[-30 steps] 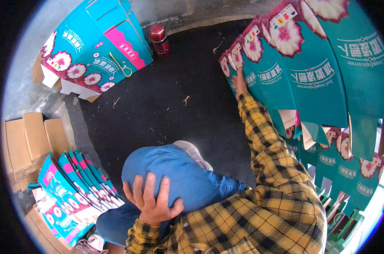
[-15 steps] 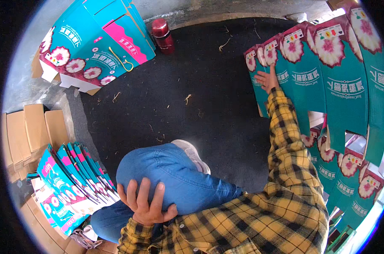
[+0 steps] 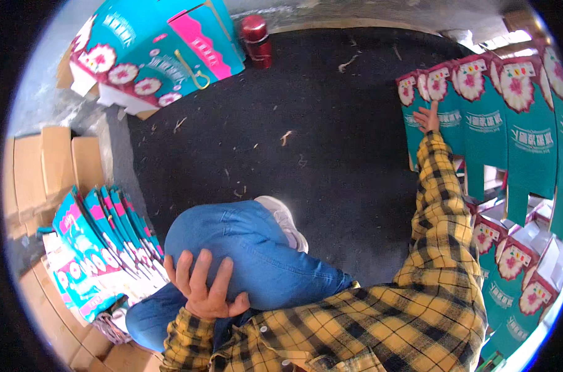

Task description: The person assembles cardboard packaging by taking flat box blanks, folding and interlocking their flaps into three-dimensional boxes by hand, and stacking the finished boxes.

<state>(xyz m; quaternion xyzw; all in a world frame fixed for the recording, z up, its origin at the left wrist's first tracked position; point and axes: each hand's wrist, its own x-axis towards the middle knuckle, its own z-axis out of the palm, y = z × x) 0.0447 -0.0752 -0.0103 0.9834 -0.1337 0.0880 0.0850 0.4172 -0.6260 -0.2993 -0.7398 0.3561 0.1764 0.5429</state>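
Note:
My right hand [image 3: 428, 118] reaches out at the right with fingers stretched, laid against the near end of a row of teal cartons [image 3: 485, 133]. These stand side by side and bear a fruit-slice picture along a dark red top band. My left hand [image 3: 208, 288] rests at my bent knee in blue jeans [image 3: 232, 239], fingers spread, with nothing in it. Below the upper row, more teal cartons [image 3: 511, 260] with the same picture are packed close to my right arm.
A large teal and pink carton [image 3: 163, 56] with a yellow cord handle stands far left, beside a red bottle [image 3: 256, 43]. Folded teal cartons [image 3: 98, 248] and brown cardboard boxes [image 3: 42, 161] lie at left. Plant scraps dot the black mat [image 3: 263, 105].
My right hand and the upper row of cartons have shifted right, more than the surroundings. The whole view has also turned slightly. My left hand stays at the knee.

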